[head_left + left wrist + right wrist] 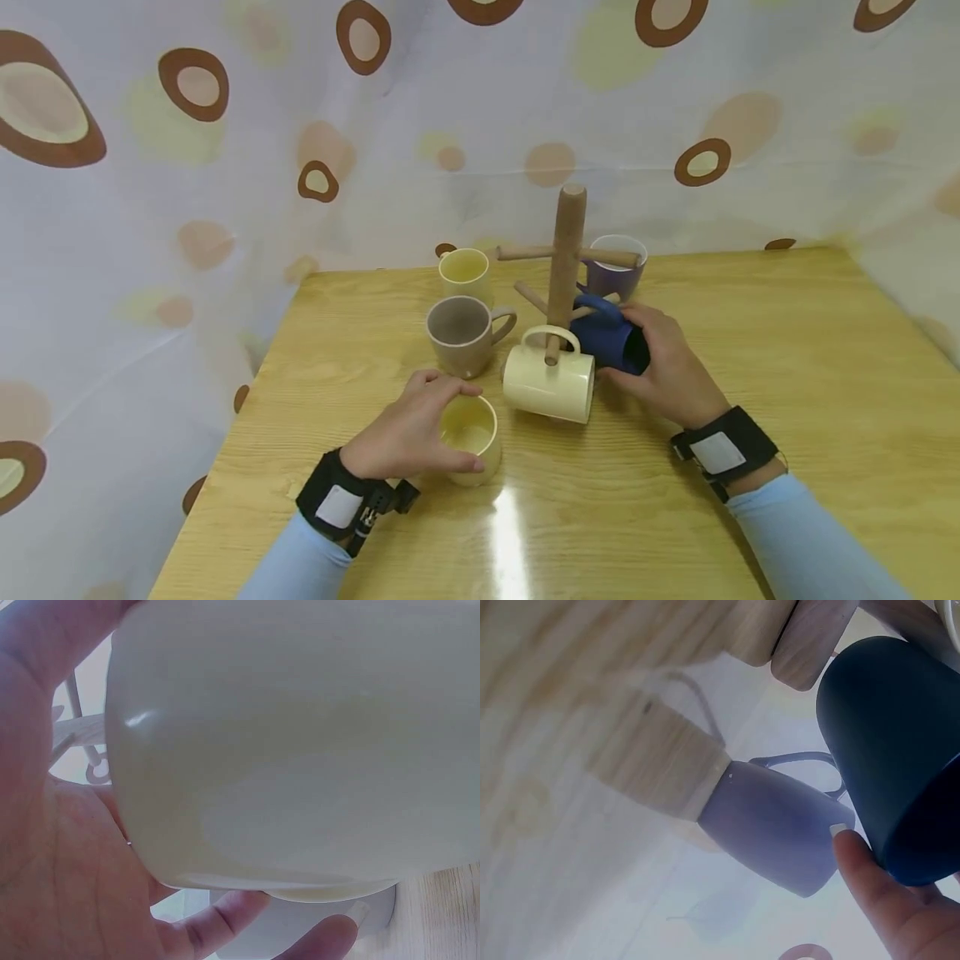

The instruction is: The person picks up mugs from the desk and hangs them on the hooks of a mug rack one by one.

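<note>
My left hand (405, 429) grips a pale yellow mug (486, 454) on the table, thumb on the near side and fingers at the far rim. The mug's pale wall (300, 757) fills most of the left wrist view. With my right hand (675, 375) I hold a dark blue mug (600, 337) on its side, its mouth toward my palm. Its handle is up at a lower peg of the wooden mug tree (567, 242). A cream mug (547, 383) hangs by its handle from the front peg, between my hands.
Behind my left hand stand a grey-brown mug (461, 337) and another yellow mug (465, 271). A purple mug (618, 279) is behind the tree, also below the blue mug's side in the right wrist view. A patterned cloth (465, 108) hangs along the wooden table's (810, 375) back edge.
</note>
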The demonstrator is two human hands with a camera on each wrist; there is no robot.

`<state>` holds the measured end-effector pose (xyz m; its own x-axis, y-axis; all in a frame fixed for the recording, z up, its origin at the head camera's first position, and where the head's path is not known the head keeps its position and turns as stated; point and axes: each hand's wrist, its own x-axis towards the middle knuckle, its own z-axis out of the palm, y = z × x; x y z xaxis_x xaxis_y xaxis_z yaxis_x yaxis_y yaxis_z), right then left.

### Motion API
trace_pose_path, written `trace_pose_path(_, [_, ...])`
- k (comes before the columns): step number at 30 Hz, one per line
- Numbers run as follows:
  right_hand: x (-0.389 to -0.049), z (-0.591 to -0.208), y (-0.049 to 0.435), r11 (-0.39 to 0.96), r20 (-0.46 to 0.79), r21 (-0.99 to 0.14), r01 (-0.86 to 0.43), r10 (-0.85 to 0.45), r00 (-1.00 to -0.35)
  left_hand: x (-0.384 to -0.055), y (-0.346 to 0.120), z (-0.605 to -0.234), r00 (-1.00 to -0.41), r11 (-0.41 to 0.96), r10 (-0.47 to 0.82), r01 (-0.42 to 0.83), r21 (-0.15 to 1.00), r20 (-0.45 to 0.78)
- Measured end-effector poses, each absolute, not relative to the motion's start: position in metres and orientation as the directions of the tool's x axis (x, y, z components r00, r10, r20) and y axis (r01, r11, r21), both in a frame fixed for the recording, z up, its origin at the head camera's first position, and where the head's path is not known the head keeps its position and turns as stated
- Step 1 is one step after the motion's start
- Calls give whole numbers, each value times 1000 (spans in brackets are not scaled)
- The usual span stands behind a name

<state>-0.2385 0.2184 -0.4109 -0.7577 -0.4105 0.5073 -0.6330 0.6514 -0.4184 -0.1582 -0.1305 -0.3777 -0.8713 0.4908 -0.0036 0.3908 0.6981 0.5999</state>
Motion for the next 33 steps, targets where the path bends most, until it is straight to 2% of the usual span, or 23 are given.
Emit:
trace_pose_path(11, [-234, -405, 227, 706, 493, -370, -604, -401, -772, -176, -115, -372, -847, 713, 532, 453, 536, 7])
trace_pose_path(18, [-240, -414, 211, 657, 487, -391, -645, -447, -750, -158, -123, -377, -870, 759, 493, 424, 494, -12])
trace_pose_path(26, [-239, -417, 203, 650, 498, -392, -651, -445, -744, -153, -120, -381, -862, 801, 499, 421, 425, -86])
trace_pose_path(33, [-241, -422, 192, 645, 487, -395, -654, -457, -744, -149, -123, -393, -873, 822, 487, 471, 320, 33])
